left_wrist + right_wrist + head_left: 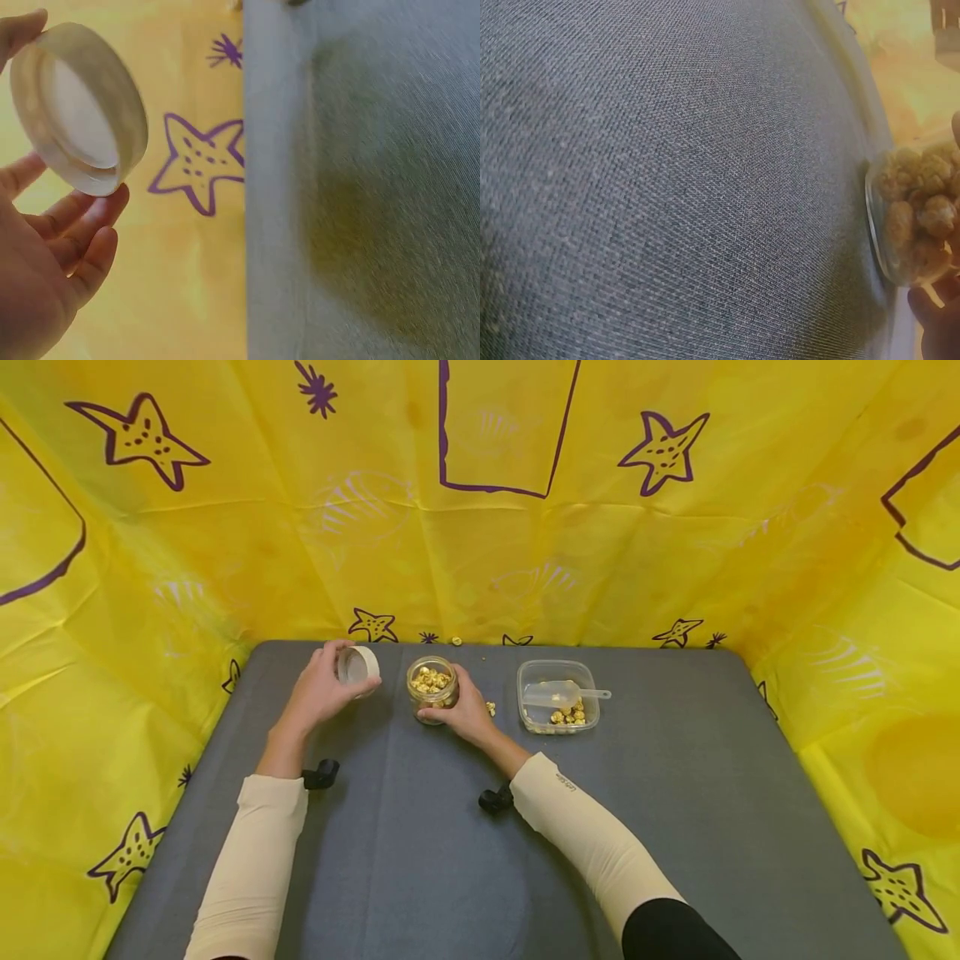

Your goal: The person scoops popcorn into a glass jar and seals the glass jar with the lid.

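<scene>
Held up at the left, a round white lid [367, 665] is pinched between the thumb and fingers of my left hand [318, 690]. In the left wrist view the lid [126, 112] is tilted, its hollow inside showing. My right hand [468, 713] grips a clear jar [425, 700] from its right side, the thumb across the front. Caramel popcorn [432, 678] fills the uncovered jar near its mouth. At the right edge of the right wrist view, the jar [885, 251] stands on the grey cloth, with only part of the hand showing.
Right of the jar sits a clear plastic tub [531, 672] with some popcorn [570, 717] and a translucent scoop [553, 695] lying across it, handle over the rim. Loose popcorn [491, 708] lies beside my right hand. A yellow patterned curtain [480, 560] borders the grey table [420, 843].
</scene>
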A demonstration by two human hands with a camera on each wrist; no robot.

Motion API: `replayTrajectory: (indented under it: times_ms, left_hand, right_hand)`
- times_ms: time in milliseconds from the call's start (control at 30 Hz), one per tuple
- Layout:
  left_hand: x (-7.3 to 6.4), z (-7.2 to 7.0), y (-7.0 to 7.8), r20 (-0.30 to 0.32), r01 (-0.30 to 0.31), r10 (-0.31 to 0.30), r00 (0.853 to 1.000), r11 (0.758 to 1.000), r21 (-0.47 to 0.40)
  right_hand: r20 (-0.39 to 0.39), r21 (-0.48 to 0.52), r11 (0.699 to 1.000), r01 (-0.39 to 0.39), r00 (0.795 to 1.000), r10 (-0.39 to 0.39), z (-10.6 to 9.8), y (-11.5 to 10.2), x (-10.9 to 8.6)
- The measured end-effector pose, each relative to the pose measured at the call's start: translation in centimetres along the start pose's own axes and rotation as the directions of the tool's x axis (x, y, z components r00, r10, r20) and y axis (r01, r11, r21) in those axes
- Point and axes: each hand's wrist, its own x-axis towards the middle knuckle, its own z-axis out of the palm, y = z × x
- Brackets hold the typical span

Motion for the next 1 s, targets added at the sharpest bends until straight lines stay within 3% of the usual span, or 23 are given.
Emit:
replayTrajectory:
  times_ms: [167,400,667,800,1000]
  left_hand:
    - [0.1,0.1,1.1,-0.011,0.011,-0.012,1.000,0.994,-0.106]
    - [0.4,0.3,2.3,-0.075,-0.109,0.100,0.992,0.987,-0.121]
    - [0.1,0.9,3.6,-0.105,-0.070,0.043,0.994,0.960,-0.272]
    - [0.0,1.7,4.1,-0.112,-0.075,0.042,0.993,0.947,-0.311]
    - [-0.1,3.7,4.7,-0.136,-0.134,0.090,0.987,0.922,-0.364]
  right_hand:
    - [-0.010,0.000,1.000,0.017,1.000,-0.017,0.1,0.1,0.0]
    - [-0.021,-0.005,0.999,0.040,0.999,-0.041,0.1,0.3,-0.1]
    - [-0.021,-0.012,0.999,0.041,0.999,-0.042,0.1,0.3,-0.1]
    - [-0.019,-0.012,0.999,0.046,0.999,-0.046,0.0,0.3,-0.1]
    - [-0.015,-0.009,0.999,0.046,0.999,-0.046,0.0,0.2,-0.1]
